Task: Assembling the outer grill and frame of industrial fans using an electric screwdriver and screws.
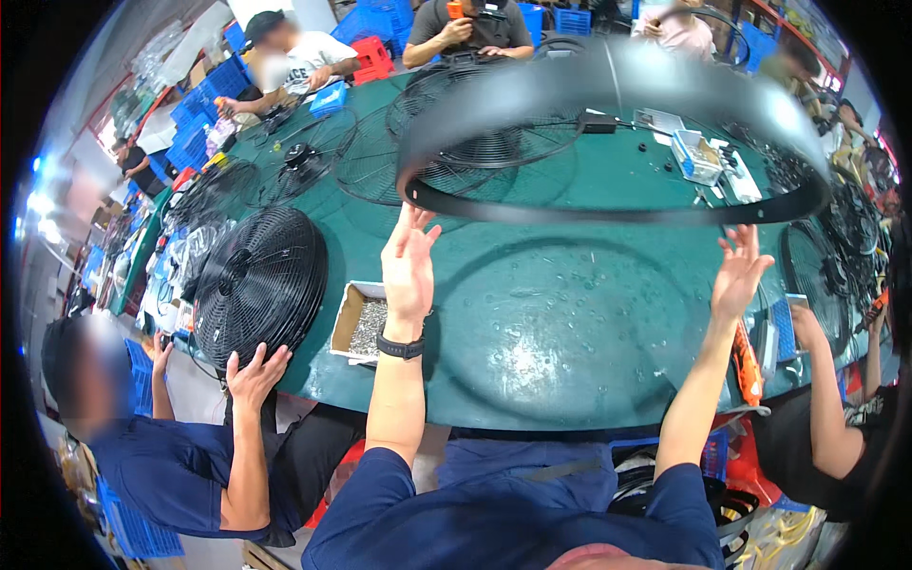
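Note:
A large black hoop, a flat band bent into a ring [684, 87], is raised over the table at a tilt, its upper part blurred. At its lower left edge is my left hand [408, 271], palm up, fingers reaching to the band. My right hand [738, 275] supports the lower right edge, its fingers slightly bent. The band hides some of the fingertips. Beside my left wrist, which wears a black watch [400, 348], stands an open carton [344, 323] of small metal parts. An orange power screwdriver [748, 370] lies near my right forearm.
On the green table [570, 380] are wire fan guards [366, 171] and a tray of parts [696, 157]. At left, a co-worker's hand [252, 375] touches a black fan cage [261, 280]. Another co-worker's arm [826, 399] is close on the right. Several people sit across the table.

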